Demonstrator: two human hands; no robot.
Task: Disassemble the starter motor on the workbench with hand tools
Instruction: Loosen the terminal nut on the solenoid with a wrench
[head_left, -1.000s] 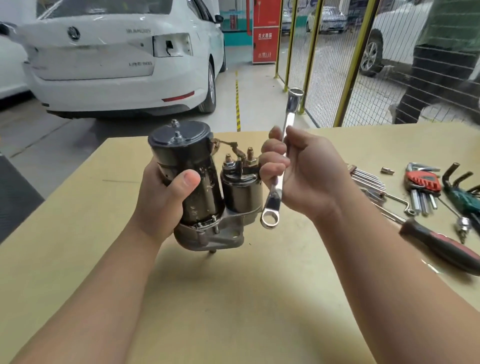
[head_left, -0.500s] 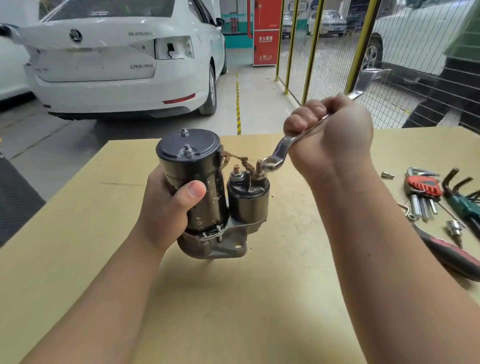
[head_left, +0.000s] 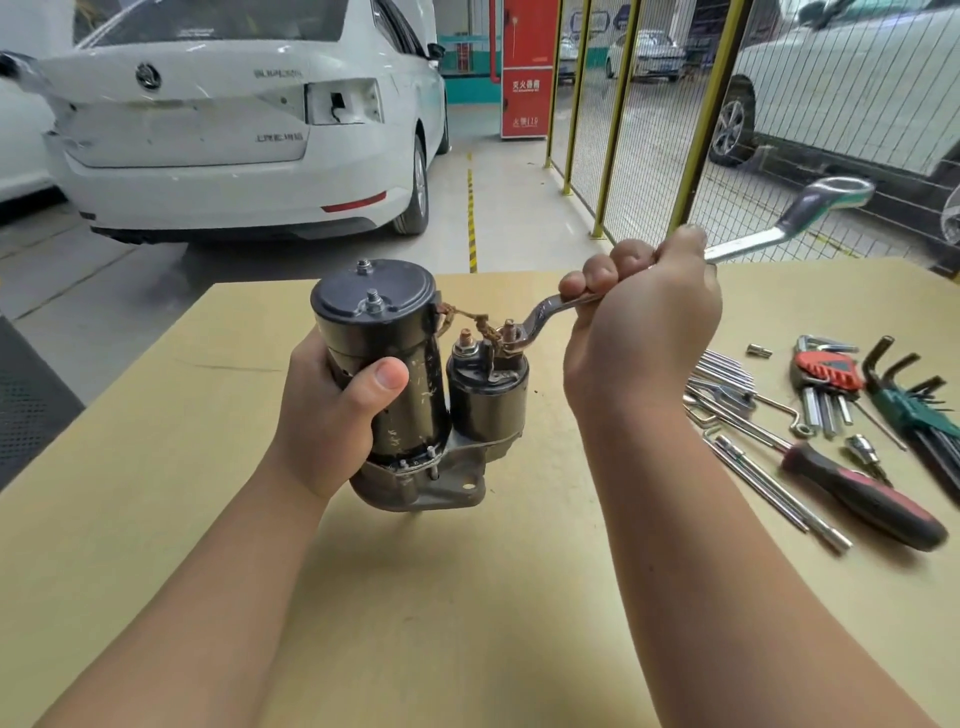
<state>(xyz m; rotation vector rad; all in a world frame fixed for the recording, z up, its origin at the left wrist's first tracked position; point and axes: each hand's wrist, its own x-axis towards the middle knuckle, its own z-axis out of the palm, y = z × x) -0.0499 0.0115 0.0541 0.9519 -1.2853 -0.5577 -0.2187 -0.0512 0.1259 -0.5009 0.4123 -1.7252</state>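
Two hands are at work in the head view, the only one given. The left hand (head_left: 337, 410) is clenched round the black body of the starter motor (head_left: 387, 364), holding it upright with its nose casting on or just above the workbench (head_left: 467, 623); which of the two cannot be told. The right hand (head_left: 641, 322) is closed in a fist round the shank of a ring spanner (head_left: 743, 247), whose lower ring sits over the terminal nut (head_left: 511, 340) on top of the solenoid (head_left: 488, 389), beside the braided copper lead (head_left: 470, 317).

What has just changed: a second ago the spanner stood nearly upright in loose fingers, clear of the motor; half a second ago its ring had reached the stud; now the handle lies lower and further out to the right, with the ring seated. That suggests the nut is engaged and the loosening stroke is beginning, so the lead can soon come off, an early step in the strip-down.

To the right on the bench lie hex keys (head_left: 826, 374), a red-handled screwdriver (head_left: 862, 493) and a few small sockets, all untouched.
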